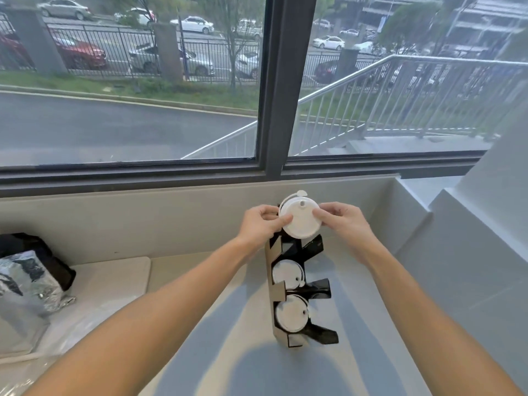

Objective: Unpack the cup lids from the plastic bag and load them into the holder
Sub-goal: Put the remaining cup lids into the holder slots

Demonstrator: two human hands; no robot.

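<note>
A black holder [310, 290] with several tiers stands on the counter in front of the window. Its middle tier holds white cup lids [287, 277] and so does its bottom tier [291, 312]. At the top tier, a stack of white lids [300, 220] is held from both sides. My left hand [261, 222] grips its left edge and my right hand [341, 220] grips its right edge. Clear plastic bag material [65, 327] lies flat on the counter at the left.
A silver foil bag [27, 281] and a dark object [34, 247] sit at the far left. The pale counter [223, 352] ends at a low wall below the window, and a white wall rises on the right.
</note>
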